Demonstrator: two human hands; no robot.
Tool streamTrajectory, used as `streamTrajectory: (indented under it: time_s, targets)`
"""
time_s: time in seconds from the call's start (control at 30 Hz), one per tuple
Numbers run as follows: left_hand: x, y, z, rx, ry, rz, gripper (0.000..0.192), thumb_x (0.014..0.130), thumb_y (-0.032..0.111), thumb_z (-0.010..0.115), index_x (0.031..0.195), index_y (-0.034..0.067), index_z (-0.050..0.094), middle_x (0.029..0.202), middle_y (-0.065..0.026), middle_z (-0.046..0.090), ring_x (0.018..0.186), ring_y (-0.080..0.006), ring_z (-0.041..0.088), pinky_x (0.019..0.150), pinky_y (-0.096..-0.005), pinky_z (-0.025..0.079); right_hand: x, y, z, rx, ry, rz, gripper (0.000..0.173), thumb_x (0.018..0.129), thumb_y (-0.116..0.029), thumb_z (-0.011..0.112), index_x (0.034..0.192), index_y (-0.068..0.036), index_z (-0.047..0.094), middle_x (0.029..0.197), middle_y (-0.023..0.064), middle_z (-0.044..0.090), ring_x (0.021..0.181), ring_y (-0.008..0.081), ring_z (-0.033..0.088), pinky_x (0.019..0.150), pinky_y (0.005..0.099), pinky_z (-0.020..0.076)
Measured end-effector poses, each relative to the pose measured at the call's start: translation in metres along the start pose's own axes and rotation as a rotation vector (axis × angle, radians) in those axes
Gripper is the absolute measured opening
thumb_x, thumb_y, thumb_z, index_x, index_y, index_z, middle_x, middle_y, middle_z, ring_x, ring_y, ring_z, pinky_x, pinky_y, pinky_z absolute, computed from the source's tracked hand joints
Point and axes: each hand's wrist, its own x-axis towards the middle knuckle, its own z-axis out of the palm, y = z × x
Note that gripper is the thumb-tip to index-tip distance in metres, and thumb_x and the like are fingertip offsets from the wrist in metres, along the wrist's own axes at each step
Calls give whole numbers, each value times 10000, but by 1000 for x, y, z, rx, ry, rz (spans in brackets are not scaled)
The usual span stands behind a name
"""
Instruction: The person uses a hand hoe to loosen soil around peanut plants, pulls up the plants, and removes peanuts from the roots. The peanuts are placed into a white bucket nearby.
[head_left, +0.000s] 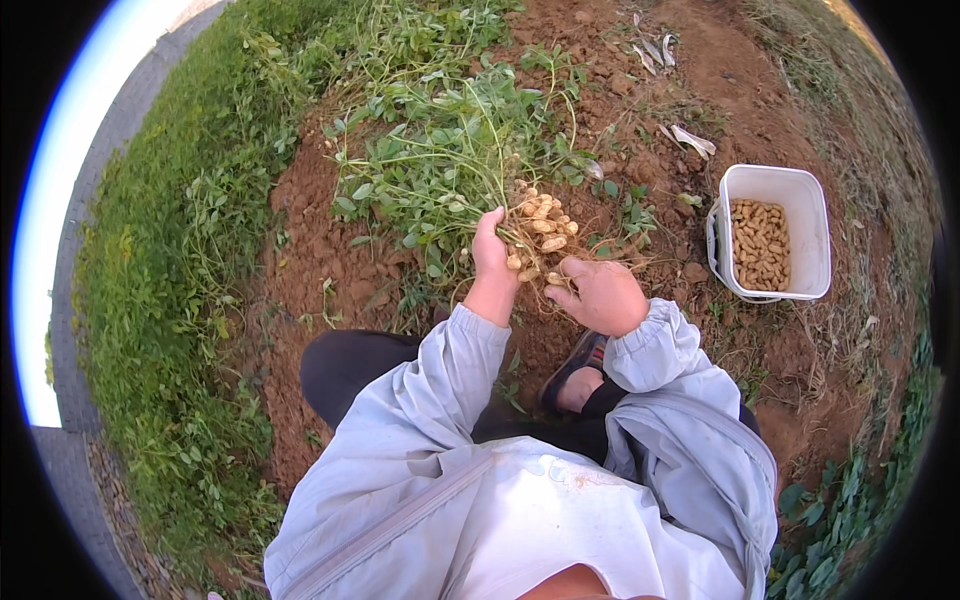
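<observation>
My left hand grips the stems of an uprooted peanut plant just below its leaves. A cluster of pale tan peanut pods hangs among thin roots to the right of that grip. My right hand is at the lower end of the cluster, its thumb and fingertips around a peanut pod. Some of the fingers are hidden behind the hand. To the right, a square white plastic bucket stands on the soil, with loose peanut pods inside.
Dense green plants grow along the left. Reddish-brown soil surrounds my legs, and my sandalled foot is below my right hand. Pale dry scraps lie beyond the bucket. A grey paved strip borders the plants at far left.
</observation>
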Motion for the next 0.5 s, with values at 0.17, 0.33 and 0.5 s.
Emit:
streamTrajectory:
  time_s: [0.17, 0.33, 0.5]
  targets:
    - [2, 10, 5, -67, -37, -61, 456, 883, 328, 376, 1153, -7, 528, 1153, -178, 579, 1037, -342, 565, 941, -488, 422, -25, -4, -1, 682, -13, 161, 250, 820, -193, 596, 986, -6, 581, 729, 128, 623, 644, 260, 619, 580, 354, 476]
    - [-4, 3, 17, -79, -4, -50, 483, 889, 351, 372, 1169, -15, 515, 1189, -183, 556, 1071, -349, 545, 968, -492, 398, -11, -5, 31, 596, 179, 311, 319, 807, -301, 641, 907, -1, 599, 785, 198, 627, 751, 343, 614, 655, 387, 479]
    - [-9, -12, 18, -60, -8, -46, 486, 901, 370, 375, 1171, -13, 507, 1160, -180, 573, 1028, -348, 571, 927, -481, 443, 11, -6, 45, 379, 221, 405, 443, 758, -436, 677, 859, -9, 615, 754, 196, 635, 718, 359, 621, 641, 415, 485]
